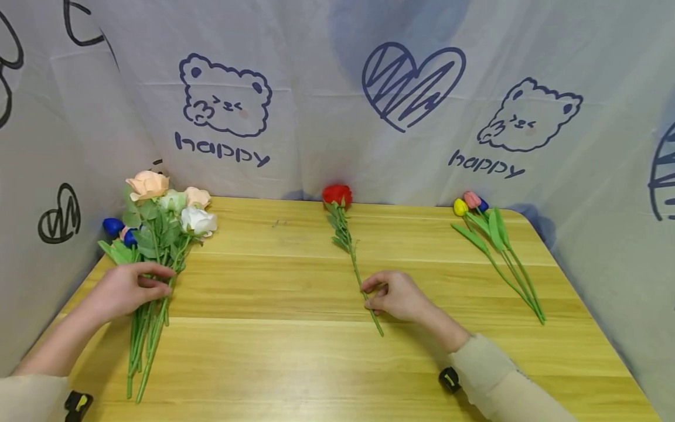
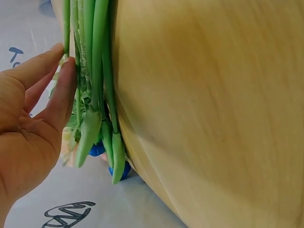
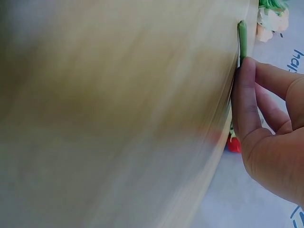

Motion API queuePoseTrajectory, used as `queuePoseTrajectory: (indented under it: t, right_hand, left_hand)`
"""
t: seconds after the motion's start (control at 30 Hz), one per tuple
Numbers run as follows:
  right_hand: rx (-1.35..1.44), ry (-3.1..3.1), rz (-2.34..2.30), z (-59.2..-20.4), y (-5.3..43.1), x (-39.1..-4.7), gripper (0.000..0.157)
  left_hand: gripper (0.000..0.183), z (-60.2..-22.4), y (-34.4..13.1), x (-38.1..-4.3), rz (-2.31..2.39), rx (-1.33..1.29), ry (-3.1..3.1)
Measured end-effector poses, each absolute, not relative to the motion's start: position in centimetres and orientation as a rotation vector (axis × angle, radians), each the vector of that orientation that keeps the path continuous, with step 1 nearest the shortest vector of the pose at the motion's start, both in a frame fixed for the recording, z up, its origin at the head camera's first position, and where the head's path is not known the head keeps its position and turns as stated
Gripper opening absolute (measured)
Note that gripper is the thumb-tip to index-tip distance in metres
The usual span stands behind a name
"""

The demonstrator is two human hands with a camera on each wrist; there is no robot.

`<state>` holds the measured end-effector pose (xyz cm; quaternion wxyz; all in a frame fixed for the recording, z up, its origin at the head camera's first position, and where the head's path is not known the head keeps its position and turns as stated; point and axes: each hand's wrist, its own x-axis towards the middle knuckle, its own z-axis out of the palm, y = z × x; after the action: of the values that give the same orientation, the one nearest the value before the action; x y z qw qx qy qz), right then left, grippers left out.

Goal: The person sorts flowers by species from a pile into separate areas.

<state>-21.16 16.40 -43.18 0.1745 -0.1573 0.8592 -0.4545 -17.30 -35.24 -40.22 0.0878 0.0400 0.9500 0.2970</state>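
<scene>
Gathering step, apparently: your right hand (image 1: 398,296) pinched the red rose (image 1: 343,231), your left hand (image 1: 126,290) a bunched stem (image 2: 66,28); lifting seemed next.

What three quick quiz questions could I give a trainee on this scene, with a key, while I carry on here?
1. Multiple choice: which stem does the right hand pinch?
A) a yellow flower's
B) the red flower's
C) a white flower's

2. True or false: the left hand touches the stems of the bunch of flowers at the left of the table.

3. Short answer: which colours show on the blooms of the tulips lying at the right of the table?

Key: 1: B. 2: True. 3: Yellow, pink and blue.
</scene>
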Motion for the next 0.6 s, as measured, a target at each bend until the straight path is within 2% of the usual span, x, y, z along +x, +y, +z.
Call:
queuePoseTrajectory:
  t: [0.6]
  right_hand:
    - [-0.444,2.424,-1.300,-43.14,16.24,-20.96,0.026]
  left_hand:
    - [0.037,-40.25,-34.88,-17.84,0.864,0.096,2.801]
